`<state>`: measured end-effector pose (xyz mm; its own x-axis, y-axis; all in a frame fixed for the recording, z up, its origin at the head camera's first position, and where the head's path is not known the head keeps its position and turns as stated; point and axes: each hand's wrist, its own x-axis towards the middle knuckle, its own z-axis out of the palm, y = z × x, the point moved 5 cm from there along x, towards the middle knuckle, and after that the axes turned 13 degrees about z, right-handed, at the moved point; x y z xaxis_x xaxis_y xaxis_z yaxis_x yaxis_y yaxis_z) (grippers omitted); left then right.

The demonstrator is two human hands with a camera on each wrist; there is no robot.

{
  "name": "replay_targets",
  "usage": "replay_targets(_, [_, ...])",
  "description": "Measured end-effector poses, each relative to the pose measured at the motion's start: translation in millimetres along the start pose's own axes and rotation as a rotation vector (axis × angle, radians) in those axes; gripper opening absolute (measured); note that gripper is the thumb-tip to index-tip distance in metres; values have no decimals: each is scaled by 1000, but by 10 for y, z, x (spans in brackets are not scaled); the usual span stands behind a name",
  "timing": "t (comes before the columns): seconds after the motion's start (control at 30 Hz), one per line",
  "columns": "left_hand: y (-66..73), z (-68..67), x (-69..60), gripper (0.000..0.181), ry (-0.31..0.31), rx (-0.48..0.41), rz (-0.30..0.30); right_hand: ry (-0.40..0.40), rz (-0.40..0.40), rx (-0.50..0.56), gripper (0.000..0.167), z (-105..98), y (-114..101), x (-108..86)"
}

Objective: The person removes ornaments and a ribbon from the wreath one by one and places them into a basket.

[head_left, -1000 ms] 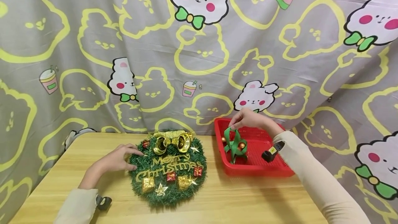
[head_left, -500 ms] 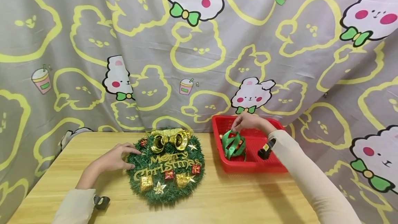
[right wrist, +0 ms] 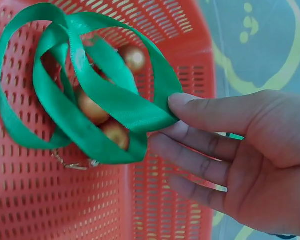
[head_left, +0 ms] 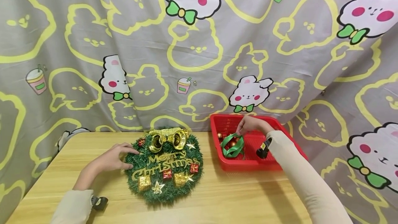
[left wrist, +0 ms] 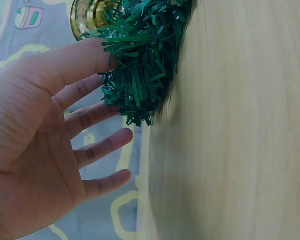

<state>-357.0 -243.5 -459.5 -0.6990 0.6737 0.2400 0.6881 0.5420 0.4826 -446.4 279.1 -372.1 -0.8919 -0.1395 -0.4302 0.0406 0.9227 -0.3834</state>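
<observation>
A green tinsel wreath (head_left: 164, 193) with gold "Merry Christmas" lettering, two gold bells, stars and small gift boxes lies on the table. My left hand (head_left: 110, 158) is at its left edge; in the left wrist view the thumb and nearest fingers (left wrist: 85, 117) touch the tinsel, their tips partly hidden, while the other fingers extend free. Over the red basket (head_left: 258, 165), my right hand (head_left: 252, 124) pinches a looped green ribbon (right wrist: 115, 110) between thumb and forefinger. Gold balls (right wrist: 135, 57) sit in the basket behind the ribbon's loops.
The light wooden table (head_left: 230, 199) carries the wreath on the left and the basket on the right. A grey curtain (head_left: 146, 44) with cartoon prints hangs behind the table's back edge. Each wrist wears a small black camera (head_left: 262, 150).
My right hand has lowered the green ribbon deeper into the basket, and its loops have settled among the balls. The left hand stays at the wreath. The head view has shifted slightly.
</observation>
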Motion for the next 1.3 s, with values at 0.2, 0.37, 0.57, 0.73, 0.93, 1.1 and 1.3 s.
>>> replay_targets(0.2, [14,-20,-6,53,1,2,1,-2,39,-5,9,16,75,-8])
replay_targets(0.37, [6,-15,-4,53,3,5,2,-22,76,-21,10,44,130,-18])
replay_targets(0.57, [12,-2,-17,54,0,-5,-7,-35,76,-45,10,115,173,-14])
replay_targets(0.73, [17,1,-21,54,-2,-4,-10,-15,64,-65,10,147,201,3])
replay_targets(0.93, [16,-7,-2,53,0,-3,-16,22,69,-50,9,134,210,26])
replay_targets(1.1, [9,-13,3,53,1,-2,-13,25,79,-51,9,123,211,39])
replay_targets(1.3, [11,-21,6,53,-7,1,-11,20,76,-57,10,133,197,28])
